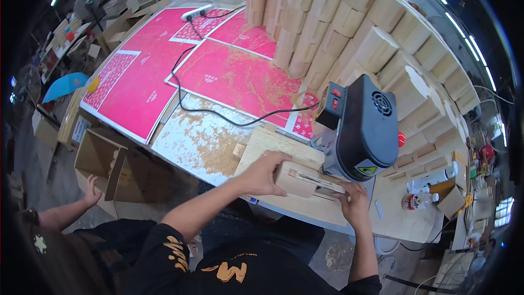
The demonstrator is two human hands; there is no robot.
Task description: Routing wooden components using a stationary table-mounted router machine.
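Observation:
A pale wooden block (295, 183) with a long slot along its top lies on a wooden board (267, 145) at the table's front edge. My left hand (263, 176) is wrapped over the block's left end, thumb on the near side. At the other end, the fingers of my right hand (356, 201) are pinched against the block beside a slim metal strip. Just beyond stands a black bench drill-type machine (363, 125) with red switches; its head hides its tool and part of the block's right end.
Tall stacks of wooden pieces (349, 19) rise behind the machine. A black cable (234, 124) crosses pink sheets (234, 74) to a power strip (196, 12). Sawdust (213, 145) covers the white board. A bottle (419, 201) stands right; another person's hand (91, 192) is near a carton (117, 166).

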